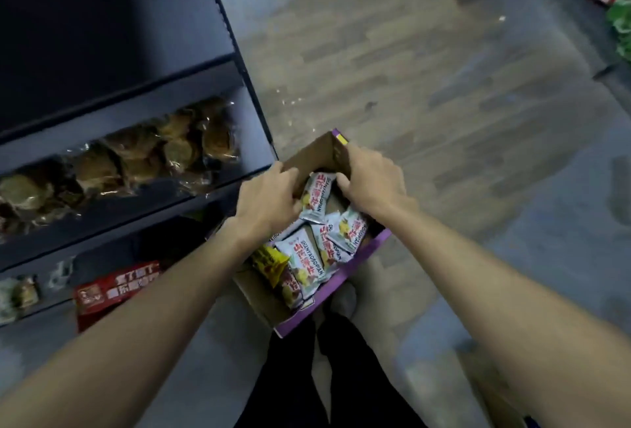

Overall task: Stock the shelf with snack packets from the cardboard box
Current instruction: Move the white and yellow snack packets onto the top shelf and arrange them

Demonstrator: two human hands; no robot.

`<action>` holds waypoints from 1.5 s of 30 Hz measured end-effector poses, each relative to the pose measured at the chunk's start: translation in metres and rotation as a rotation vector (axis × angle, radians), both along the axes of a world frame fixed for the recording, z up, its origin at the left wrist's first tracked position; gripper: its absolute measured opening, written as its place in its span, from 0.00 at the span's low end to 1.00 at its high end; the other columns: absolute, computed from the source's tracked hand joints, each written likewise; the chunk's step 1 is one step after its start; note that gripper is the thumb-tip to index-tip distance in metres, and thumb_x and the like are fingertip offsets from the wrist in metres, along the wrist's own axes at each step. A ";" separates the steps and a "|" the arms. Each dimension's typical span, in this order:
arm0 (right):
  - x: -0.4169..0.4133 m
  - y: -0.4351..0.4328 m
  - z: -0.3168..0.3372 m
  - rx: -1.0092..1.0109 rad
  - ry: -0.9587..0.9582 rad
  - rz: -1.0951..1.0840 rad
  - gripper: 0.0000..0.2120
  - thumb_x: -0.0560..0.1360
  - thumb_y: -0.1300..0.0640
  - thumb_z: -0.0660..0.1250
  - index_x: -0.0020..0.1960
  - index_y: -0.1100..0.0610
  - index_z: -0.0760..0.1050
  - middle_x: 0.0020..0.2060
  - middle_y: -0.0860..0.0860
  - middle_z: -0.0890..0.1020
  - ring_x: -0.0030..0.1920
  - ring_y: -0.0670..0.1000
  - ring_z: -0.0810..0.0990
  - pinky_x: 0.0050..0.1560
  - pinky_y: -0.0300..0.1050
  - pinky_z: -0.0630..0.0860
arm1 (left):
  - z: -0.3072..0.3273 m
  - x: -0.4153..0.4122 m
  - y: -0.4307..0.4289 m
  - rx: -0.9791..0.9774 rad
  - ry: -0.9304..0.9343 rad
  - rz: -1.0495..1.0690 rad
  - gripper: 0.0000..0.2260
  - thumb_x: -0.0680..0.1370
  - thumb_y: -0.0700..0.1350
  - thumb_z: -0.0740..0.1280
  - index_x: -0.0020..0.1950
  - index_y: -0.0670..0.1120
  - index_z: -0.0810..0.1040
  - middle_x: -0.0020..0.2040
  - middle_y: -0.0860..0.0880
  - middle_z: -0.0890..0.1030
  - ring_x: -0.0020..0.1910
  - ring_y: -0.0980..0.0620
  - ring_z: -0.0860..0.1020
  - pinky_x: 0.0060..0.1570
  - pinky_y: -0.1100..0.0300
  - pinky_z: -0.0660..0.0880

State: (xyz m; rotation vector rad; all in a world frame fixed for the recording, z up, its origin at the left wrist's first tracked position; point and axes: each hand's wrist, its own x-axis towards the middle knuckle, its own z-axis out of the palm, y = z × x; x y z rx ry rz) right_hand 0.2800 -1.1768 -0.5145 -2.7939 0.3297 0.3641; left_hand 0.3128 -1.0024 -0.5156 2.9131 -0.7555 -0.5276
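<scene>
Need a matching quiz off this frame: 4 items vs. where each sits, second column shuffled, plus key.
Items:
1. white snack packet
2. yellow packet
3. red carton
4. clear-wrapped pastries

Places:
A. lowest visible shelf level
B. far end of the cardboard box, gripped by left hand and right hand
C. shelf level above the red carton
D. near end of the box, on its left side

Pairs: 1-B, 2-D, 3-A, 4-C

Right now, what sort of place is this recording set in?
Probably a small shop aisle: dark metal shelving holding wrapped pastries, and a cardboard box of snack packets.
</scene>
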 end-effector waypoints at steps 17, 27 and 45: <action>-0.007 0.036 -0.221 0.339 0.613 -0.663 0.44 0.74 0.47 0.71 0.77 0.65 0.50 0.75 0.62 0.55 0.75 0.62 0.57 0.72 0.51 0.61 | -0.225 0.024 -0.007 -0.071 0.262 0.030 0.20 0.76 0.50 0.68 0.65 0.47 0.69 0.60 0.42 0.71 0.54 0.38 0.76 0.49 0.48 0.72; -0.014 0.033 -0.281 0.444 0.397 -1.221 0.37 0.78 0.47 0.64 0.78 0.47 0.44 0.78 0.57 0.42 0.77 0.61 0.48 0.73 0.53 0.54 | -0.292 0.050 -0.072 0.079 0.302 0.052 0.34 0.76 0.49 0.68 0.78 0.48 0.54 0.72 0.40 0.61 0.63 0.35 0.71 0.58 0.47 0.71; 0.000 0.012 -0.278 0.423 0.486 -1.071 0.30 0.78 0.54 0.66 0.75 0.53 0.57 0.71 0.60 0.62 0.69 0.63 0.66 0.69 0.52 0.65 | -0.258 0.018 -0.026 0.065 0.376 0.144 0.42 0.72 0.46 0.74 0.79 0.56 0.52 0.66 0.41 0.69 0.62 0.38 0.73 0.58 0.49 0.70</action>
